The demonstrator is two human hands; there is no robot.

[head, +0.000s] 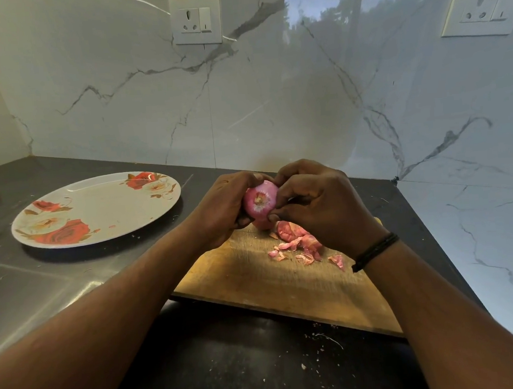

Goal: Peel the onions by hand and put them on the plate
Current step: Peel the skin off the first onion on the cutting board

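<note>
A pink-red onion (260, 201) is held up above the far end of a wooden cutting board (271, 282), its root end facing me. My left hand (222, 209) grips it from the left side. My right hand (320, 207) holds it from the right, with thumb and fingertips pinching at its skin. Another onion (262, 224) sits partly hidden just below the hands. A white plate (96, 208) with red rose prints lies to the left on the dark counter, with no onion on it.
Several pink onion skins (299, 243) lie on the board under my right hand. Crumbs dot the black counter (262, 362) near me. A steel sink drainboard (26, 292) is at the left. The marble wall (271, 85) with sockets stands right behind.
</note>
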